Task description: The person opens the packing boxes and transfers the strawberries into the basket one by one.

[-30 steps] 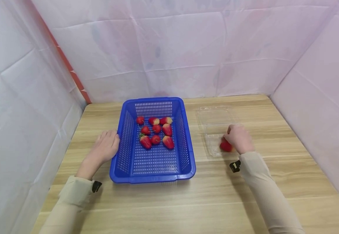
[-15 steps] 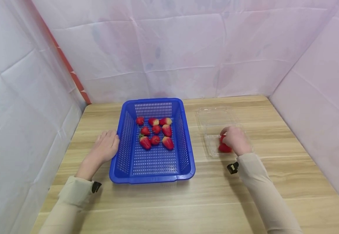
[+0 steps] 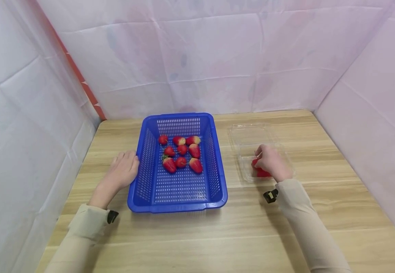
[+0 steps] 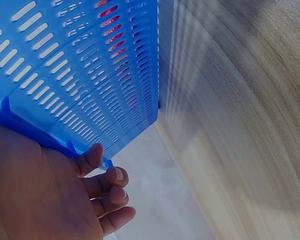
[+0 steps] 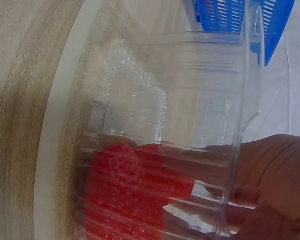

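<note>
My left hand [image 3: 124,169] rests against the left rim of a blue plastic basket [image 3: 178,207], its fingers loosely bent below the rim in the left wrist view. Inside the basket lie several red strawberries [image 3: 195,165] and smaller cherry-like fruits [image 3: 181,162]. Over at the right, my right hand [image 3: 273,163] reaches down into a clear plastic box [image 3: 246,167] and pinches a red fruit [image 3: 254,163], whose kind is partly hidden by the fingers. Right beside it in the box lies a strawberry [image 5: 120,190], seen through the wall in the right wrist view.
The box's clear lid [image 3: 252,134] lies tipped back behind it. Both containers stand on a wood-grain table [image 3: 197,242]. Pale cloth walls [image 3: 211,57] close off the back and both sides.
My right hand has shifted slightly left inside the box, and the red fruit at its fingertips moved left with it. My left hand and the basket stay in place.
</note>
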`<action>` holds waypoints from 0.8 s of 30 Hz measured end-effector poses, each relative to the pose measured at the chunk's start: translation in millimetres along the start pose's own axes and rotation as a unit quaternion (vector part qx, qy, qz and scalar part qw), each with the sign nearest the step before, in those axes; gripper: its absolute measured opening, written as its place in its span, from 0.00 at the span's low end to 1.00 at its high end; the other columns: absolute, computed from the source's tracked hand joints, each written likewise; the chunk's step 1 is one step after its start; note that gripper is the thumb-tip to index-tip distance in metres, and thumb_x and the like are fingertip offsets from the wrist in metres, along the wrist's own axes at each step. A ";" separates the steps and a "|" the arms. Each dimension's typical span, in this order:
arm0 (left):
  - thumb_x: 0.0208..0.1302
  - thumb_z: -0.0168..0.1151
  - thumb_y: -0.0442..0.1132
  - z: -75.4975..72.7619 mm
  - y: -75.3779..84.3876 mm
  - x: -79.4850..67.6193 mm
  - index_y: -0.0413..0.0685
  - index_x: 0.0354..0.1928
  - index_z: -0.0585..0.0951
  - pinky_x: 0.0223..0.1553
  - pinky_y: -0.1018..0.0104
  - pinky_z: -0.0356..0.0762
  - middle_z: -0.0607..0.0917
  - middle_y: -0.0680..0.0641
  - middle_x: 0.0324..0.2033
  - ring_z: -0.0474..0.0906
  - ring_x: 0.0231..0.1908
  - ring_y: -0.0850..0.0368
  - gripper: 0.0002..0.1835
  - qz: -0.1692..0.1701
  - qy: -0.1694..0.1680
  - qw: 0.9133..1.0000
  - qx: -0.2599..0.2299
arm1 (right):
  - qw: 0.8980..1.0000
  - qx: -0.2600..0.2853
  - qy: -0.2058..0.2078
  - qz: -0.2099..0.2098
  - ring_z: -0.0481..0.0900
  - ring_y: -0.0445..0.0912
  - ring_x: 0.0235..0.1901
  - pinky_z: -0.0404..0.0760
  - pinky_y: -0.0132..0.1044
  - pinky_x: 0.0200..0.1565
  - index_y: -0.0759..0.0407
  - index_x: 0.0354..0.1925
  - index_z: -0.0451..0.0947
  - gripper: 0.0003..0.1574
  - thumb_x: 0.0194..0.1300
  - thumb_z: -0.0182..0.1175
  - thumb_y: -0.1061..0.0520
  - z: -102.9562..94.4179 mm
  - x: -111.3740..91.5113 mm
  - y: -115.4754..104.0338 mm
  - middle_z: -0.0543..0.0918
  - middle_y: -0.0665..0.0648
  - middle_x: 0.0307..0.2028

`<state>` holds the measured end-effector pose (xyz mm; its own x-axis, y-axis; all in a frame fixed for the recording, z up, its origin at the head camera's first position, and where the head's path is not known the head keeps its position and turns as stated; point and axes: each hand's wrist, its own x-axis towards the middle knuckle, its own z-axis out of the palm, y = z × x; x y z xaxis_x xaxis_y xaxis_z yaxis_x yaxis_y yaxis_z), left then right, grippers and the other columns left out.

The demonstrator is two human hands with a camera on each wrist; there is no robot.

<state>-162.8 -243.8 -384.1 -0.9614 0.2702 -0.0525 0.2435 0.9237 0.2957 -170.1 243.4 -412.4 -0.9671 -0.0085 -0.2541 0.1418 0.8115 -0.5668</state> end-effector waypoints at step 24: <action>0.78 0.25 0.45 -2.2 1.8 -2.1 0.39 0.53 0.67 0.49 0.45 0.60 0.73 0.38 0.47 0.64 0.49 0.40 0.22 -0.002 -0.008 1.000 -0.007 | 0.999 0.027 0.009 -0.030 0.79 0.58 0.42 0.78 0.47 0.43 0.76 0.53 0.77 0.29 0.52 0.69 0.66 -1.3 -4.3 -3.9 0.82 0.72 0.46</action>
<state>-160.6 -243.2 -381.4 -0.9599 0.2718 -0.0691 0.2383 0.9205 0.3097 -166.8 241.0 -408.1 -0.9776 -0.0453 -0.2054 0.0945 0.7777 -0.6214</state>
